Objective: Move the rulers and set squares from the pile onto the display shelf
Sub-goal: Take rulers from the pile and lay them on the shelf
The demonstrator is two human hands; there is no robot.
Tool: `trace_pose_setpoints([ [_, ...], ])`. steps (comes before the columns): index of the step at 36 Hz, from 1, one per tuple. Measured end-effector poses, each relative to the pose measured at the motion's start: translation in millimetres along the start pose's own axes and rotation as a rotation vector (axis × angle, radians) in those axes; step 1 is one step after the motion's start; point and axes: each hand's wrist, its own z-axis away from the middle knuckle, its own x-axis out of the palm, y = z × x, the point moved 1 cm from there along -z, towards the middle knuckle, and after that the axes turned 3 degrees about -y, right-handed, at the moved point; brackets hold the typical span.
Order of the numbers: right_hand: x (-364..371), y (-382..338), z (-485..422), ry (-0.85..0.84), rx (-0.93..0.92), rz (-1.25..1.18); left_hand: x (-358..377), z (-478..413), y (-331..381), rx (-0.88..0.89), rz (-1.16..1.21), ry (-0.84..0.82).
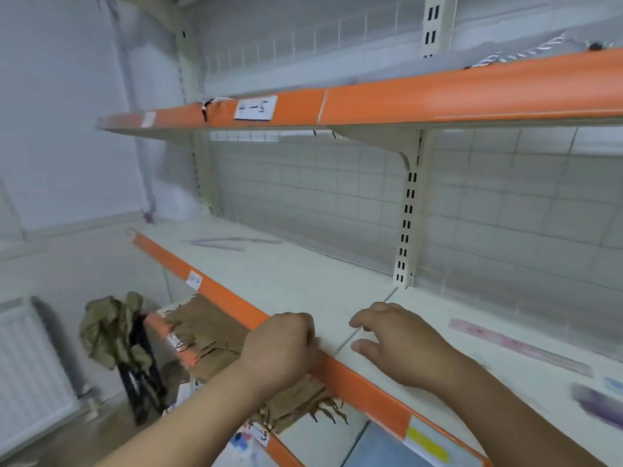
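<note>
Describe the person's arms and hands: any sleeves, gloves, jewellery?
Nothing worn in view. Left hand and right hand: no gloves; no rings on the right hand's visible fingers. Left forearm and right forearm are bare to the frame edge: no sleeves, watch, wristband or markings.

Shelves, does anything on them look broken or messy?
Yes. Torn cardboard with ragged edges lies on the lower shelf, below the left hand. A cord dangles over the top shelf's edge.
</note>
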Motion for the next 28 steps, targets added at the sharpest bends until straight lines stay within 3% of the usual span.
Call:
trace_pose_setpoints([
  [14, 56, -172, -125, -0.035, -0.103, -0.051, -61, 19, -204, -0.119, -0.049, 0.020],
  [28, 82, -207, -262, -0.079, -0.073, -0.009, -67, -36, -320, -0.187, 0.015, 0.019],
])
